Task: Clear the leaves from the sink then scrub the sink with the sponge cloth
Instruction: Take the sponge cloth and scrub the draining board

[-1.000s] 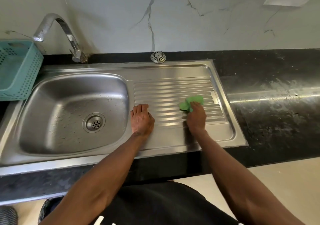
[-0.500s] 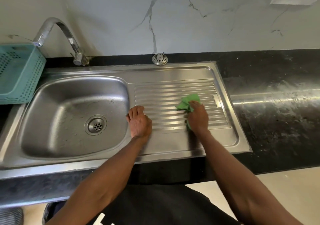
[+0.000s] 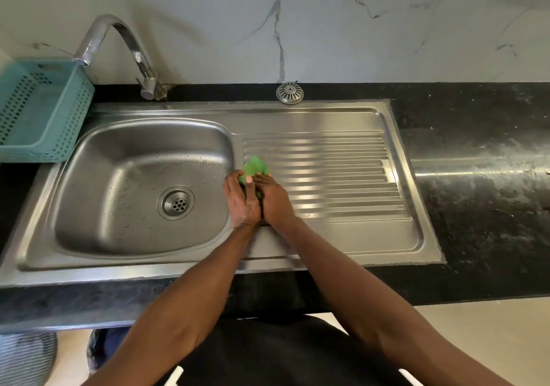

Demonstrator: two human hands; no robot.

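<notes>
The steel sink [image 3: 89, 254] has a wet basin on the left with a round drain [image 3: 175, 202] and a ribbed drainboard [image 3: 336, 171] on the right. No leaves show in the basin. A green sponge cloth [image 3: 254, 165] lies at the drainboard's left end, by the basin's rim. My right hand [image 3: 275, 199] presses down on the cloth, most of which is hidden beneath it. My left hand [image 3: 239, 196] rests flat right beside it, fingertips touching the cloth's edge.
A curved tap [image 3: 119, 49] stands behind the basin. A teal perforated basket [image 3: 44, 111] sits at the far left. A round metal strainer cap [image 3: 289, 93] lies on the black counter [image 3: 476, 177] behind the drainboard. A marble wall rises at the back.
My right hand has slid the green cloth leftward across the drainboard, from its right part to the basin's rim. It now touches my left hand, which has hardly moved.
</notes>
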